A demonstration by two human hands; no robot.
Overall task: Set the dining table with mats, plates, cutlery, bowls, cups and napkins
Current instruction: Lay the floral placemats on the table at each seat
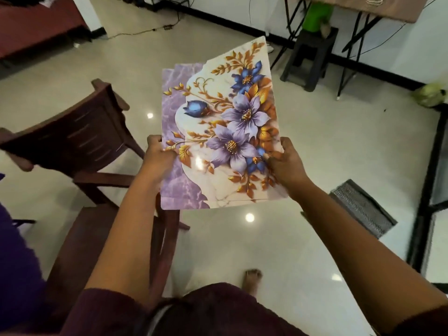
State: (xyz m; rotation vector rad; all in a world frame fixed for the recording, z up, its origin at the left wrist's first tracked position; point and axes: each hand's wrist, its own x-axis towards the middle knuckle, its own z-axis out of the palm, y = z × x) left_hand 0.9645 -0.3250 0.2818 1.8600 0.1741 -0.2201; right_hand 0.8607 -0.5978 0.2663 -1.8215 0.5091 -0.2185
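Note:
I hold a stack of glossy place mats (225, 132) printed with purple and blue flowers, gold leaves and a lilac marble border, above the floor in front of me. The mats are fanned slightly, so one edge sticks out at the top right. My left hand (158, 157) grips the left edge of the stack. The lower right edge is pinched by my right hand (284, 166), thumb on top. No dining table surface with plates, cutlery, bowls, cups or napkins is in view.
Two dark wooden chairs (80, 139) stand at my left, one close below my left arm. A black stool (312, 59) and folding table legs (349, 47) stand at the back right. A grey woven mat (363, 207) lies on the shiny tiled floor; a black frame (429, 190) runs along the right.

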